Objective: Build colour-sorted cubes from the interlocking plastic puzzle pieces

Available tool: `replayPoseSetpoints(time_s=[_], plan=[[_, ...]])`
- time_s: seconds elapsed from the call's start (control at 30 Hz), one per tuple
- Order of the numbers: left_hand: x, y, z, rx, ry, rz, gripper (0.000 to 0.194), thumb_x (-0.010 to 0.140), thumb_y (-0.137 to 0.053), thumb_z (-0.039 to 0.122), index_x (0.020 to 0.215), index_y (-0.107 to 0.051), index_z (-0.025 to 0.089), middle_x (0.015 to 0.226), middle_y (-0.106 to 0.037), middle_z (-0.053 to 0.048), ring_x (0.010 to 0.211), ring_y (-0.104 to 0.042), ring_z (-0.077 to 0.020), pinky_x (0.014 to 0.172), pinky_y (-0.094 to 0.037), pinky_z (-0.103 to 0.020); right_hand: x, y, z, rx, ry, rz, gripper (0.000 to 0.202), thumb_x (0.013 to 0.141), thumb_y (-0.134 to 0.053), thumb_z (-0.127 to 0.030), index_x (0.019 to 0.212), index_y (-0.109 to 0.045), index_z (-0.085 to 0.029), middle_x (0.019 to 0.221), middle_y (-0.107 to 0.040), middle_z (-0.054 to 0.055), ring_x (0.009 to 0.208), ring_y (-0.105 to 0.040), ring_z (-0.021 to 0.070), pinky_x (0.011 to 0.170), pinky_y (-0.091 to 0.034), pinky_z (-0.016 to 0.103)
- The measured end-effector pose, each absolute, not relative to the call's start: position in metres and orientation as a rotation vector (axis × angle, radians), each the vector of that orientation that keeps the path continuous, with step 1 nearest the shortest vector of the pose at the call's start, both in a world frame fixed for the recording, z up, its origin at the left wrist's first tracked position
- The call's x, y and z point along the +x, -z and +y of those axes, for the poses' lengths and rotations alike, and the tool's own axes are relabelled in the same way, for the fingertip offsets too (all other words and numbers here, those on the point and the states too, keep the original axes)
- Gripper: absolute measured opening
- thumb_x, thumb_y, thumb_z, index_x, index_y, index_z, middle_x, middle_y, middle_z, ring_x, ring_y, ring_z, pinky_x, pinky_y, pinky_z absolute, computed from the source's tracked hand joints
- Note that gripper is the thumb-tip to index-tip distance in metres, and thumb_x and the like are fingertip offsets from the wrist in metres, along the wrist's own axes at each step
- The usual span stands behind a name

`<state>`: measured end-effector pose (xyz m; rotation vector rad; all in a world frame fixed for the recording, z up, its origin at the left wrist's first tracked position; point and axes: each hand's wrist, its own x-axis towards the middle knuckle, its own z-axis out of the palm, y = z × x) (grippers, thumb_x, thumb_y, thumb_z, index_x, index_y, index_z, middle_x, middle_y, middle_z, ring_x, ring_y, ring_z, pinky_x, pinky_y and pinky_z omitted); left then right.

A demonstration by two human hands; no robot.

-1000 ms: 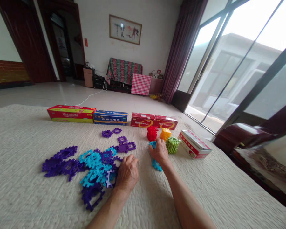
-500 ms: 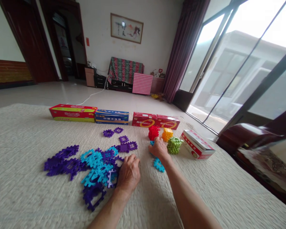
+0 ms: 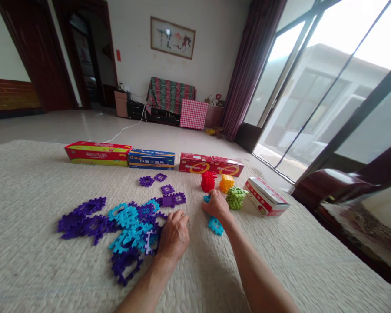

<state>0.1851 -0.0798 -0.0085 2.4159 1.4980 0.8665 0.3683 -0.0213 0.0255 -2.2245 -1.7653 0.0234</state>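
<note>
My left hand [image 3: 175, 234] rests on the quilted cover with its fingers curled down; whatever may be under them is hidden. Beside it spreads a pile of notched plastic tiles, with purple tiles [image 3: 94, 226] and blue tiles [image 3: 124, 216] overlapping and a pale lilac tile [image 3: 149, 243] nearest the hand. My right hand [image 3: 217, 205] is closed over a blue tile [image 3: 207, 198], most of it covered by the fingers. Another blue tile [image 3: 216, 226] lies flat under that wrist. Just beyond stand a red cube [image 3: 208, 181], a yellow cube [image 3: 226, 183] and a green cube [image 3: 236, 198] of similar tiles.
Along the far edge stand a red-and-yellow box [image 3: 97, 153], a blue box [image 3: 151, 160] and two red boxes [image 3: 195, 163]. A white-and-red box [image 3: 266, 197] sits right of the cubes. Several loose purple tiles [image 3: 168, 200] lie between the pile and the boxes.
The whole view has shifted slightly, so everything sits a little further left. Both hands keep nearly the same place among the tiles.
</note>
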Motion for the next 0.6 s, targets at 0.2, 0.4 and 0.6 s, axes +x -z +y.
replayPoseSetpoints(time_s=[0.2, 0.4, 0.6], plan=[[0.186, 0.008, -0.081, 2.444, -0.875, 1.512, 0.032, 0.086, -0.038, 0.006, 0.096, -0.066, 0.015, 0.104, -0.060, -0.009, 0.098, -0.051, -0.0218, 0.088, -0.043, -0.036, 0.368, -0.024, -0.040, -2.179, -0.036, -1.765, 0.039, 0.072, -0.056, -0.030, 0.107, -0.054, -0.015, 0.106, -0.060, 0.013, 0.099, -0.057, 0.0265, 0.082, -0.041, 0.033], [0.185, 0.011, -0.079, 2.445, -0.872, 1.505, 0.032, 0.085, -0.038, 0.006, 0.095, -0.066, 0.016, 0.100, -0.060, -0.009, 0.098, -0.051, -0.0215, 0.089, -0.043, -0.035, 0.371, -0.026, -0.046, -2.128, -0.114, -1.791, 0.044, 0.078, -0.054, -0.040, 0.113, -0.055, -0.014, 0.109, -0.060, 0.014, 0.099, -0.058, 0.0259, 0.081, -0.042, 0.033], [0.185, 0.009, -0.079, 2.448, -0.850, 1.493, 0.031, 0.086, -0.037, 0.007, 0.094, -0.066, 0.015, 0.100, -0.060, -0.010, 0.096, -0.051, -0.0216, 0.088, -0.043, -0.035, 0.377, -0.037, -0.047, -2.108, -0.191, -1.827, 0.034, 0.080, -0.054, -0.030, 0.110, -0.061, -0.017, 0.107, -0.063, 0.011, 0.096, -0.061, 0.0228, 0.083, -0.043, 0.031]])
